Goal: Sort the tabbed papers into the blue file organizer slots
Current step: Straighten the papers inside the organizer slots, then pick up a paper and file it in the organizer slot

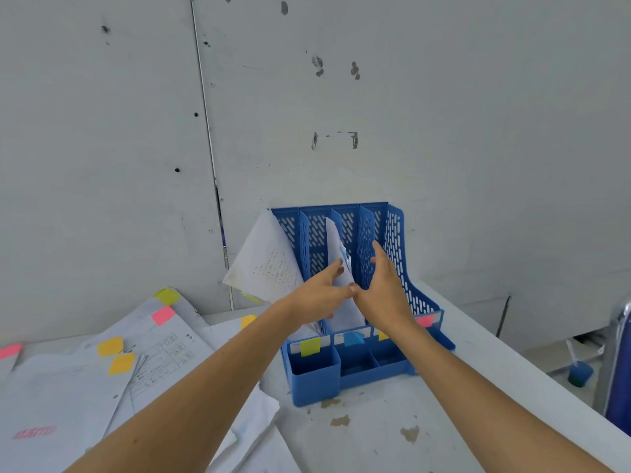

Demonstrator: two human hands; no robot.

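Observation:
The blue file organizer (396, 233) stands against the wall, its slots labelled in front with yellow (310, 346), blue (353, 339) and pink (425, 320) tabs. A white sheet (336, 247) stands in the blue-tab slot. My left hand (319, 291) pinches this sheet at its lower edge. My right hand (382, 288) is spread flat against the divider to the right of it, holding nothing. More sheets (266, 264) lean out of the leftmost slot.
A spread of tabbed papers (102, 380) with yellow and pink tabs covers the table's left side. The white table (375, 438) ends on the right, where a blue chair back (618, 370) and a small blue cup (579, 372) sit lower down.

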